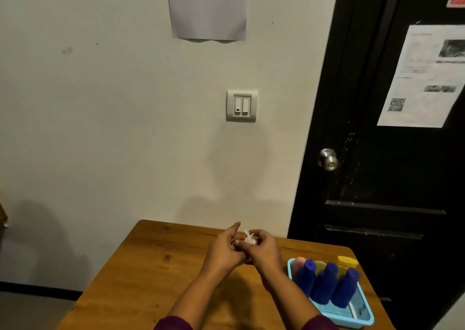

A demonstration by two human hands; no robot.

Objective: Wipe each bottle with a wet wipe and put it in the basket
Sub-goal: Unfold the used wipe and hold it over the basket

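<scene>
Both my hands meet above the middle of the wooden table (pixel 141 274). My right hand (pixel 264 251) grips a crumpled white wet wipe (pixel 249 238), and the fingers of my left hand (pixel 224 251) pinch it too. To the right, a light blue basket (pixel 359 317) stands on the table. It holds three dark blue bottles (pixel 324 287) standing in a row, with a pink bottle (pixel 298 263) and a yellow bottle (pixel 347 261) behind them. No bottle is in either hand.
A white wall with a light switch (pixel 242 106) and a taped paper sheet (pixel 208 8) rises behind the table. A black door (pixel 390 166) with a metal knob (pixel 328 159) stands to the right, close behind the basket.
</scene>
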